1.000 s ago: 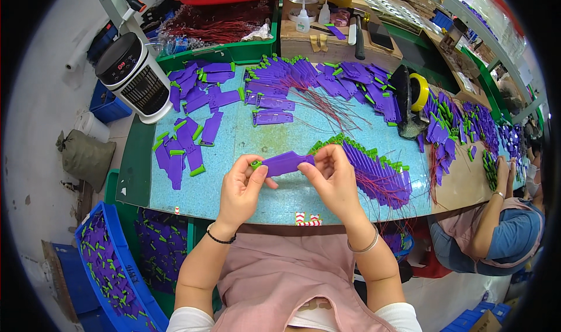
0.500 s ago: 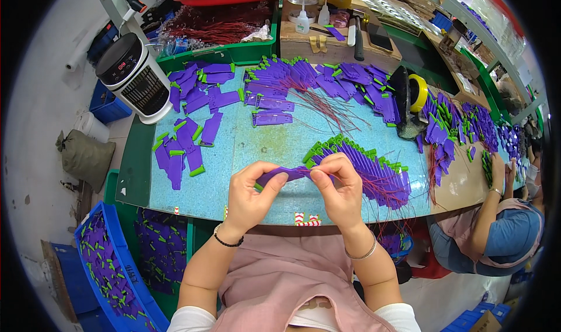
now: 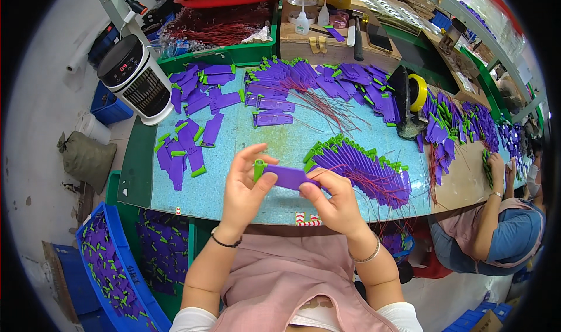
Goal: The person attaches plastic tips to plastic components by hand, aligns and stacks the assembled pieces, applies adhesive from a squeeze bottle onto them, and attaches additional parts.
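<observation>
Above the near edge of the blue work mat (image 3: 257, 206), I hold one flat purple plastic piece (image 3: 285, 177) with a green tube-like end. My left hand (image 3: 246, 183) pinches it beside the green end, thumb on its face and some fingers raised. At the other end, my right hand (image 3: 331, 196) grips it between thumb and fingers. A thin red wire shows near my right fingers; where it joins is hidden. Just right lies a fanned row of purple pieces (image 3: 374, 174) with green ends and trailing red wires. Loose purple pieces (image 3: 186, 145) lie to the left.
A small heater (image 3: 142, 86) stands at the back left, beside a green crate (image 3: 245, 54) of red wires. Glue bottles (image 3: 302, 22) sit on a wooden box. At right is a tape dispenser (image 3: 409, 104). A blue bin (image 3: 117, 267) holds purple pieces. A co-worker (image 3: 497, 227) works at right.
The purple piece has turned from nearly edge-on to show its broad face and green end. My left fingers have loosened and lifted, while both hands keep hold of it.
</observation>
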The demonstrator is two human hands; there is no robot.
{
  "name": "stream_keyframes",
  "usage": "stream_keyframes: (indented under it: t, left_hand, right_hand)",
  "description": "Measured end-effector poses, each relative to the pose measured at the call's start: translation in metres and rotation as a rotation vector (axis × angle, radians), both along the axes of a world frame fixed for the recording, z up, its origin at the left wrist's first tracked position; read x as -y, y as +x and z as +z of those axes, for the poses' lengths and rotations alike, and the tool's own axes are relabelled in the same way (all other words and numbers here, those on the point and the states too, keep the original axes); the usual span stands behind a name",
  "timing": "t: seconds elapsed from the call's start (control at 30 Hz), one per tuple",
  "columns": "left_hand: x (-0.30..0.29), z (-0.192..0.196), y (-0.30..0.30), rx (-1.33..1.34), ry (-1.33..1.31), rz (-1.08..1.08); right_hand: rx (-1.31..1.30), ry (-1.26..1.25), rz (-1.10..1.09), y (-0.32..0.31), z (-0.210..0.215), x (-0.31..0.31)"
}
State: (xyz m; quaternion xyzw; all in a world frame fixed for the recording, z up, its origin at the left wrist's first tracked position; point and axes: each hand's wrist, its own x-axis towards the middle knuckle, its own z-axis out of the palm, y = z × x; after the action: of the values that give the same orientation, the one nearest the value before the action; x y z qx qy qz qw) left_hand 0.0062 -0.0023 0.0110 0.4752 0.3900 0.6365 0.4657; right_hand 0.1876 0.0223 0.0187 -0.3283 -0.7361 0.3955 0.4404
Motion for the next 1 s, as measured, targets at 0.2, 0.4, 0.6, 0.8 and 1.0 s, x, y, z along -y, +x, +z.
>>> stream_keyframes:
  t: [0.2, 0.4, 0.6, 0.8, 1.0]
  left_hand:
    - [0.005, -0.014, 0.008, -0.319, -0.02, -0.114]
    - [0.005, -0.023, 0.012, -0.754, 0.196, -0.158]
    - [0.011, -0.011, 0.012, -0.898, 0.194, -0.203]
    - [0.004, -0.009, 0.001, -0.524, -0.116, -0.554]
    - [-0.091, -0.021, -0.041, -1.27, 0.333, 0.034]
  right_hand:
    - [0.38, -0.288, -0.022, 0.001, 0.003, -0.002]
    - [-0.059, 0.127, -0.019, -0.01, 0.009, -0.003]
    - [-0.105, -0.046, 0.228, -0.005, -0.003, -0.006]
    - [-0.071, -0.141, 0.11, -0.001, -0.012, -0.005]
    - [0.322, 0.272, -0.142, 0.027, -0.023, 0.0]
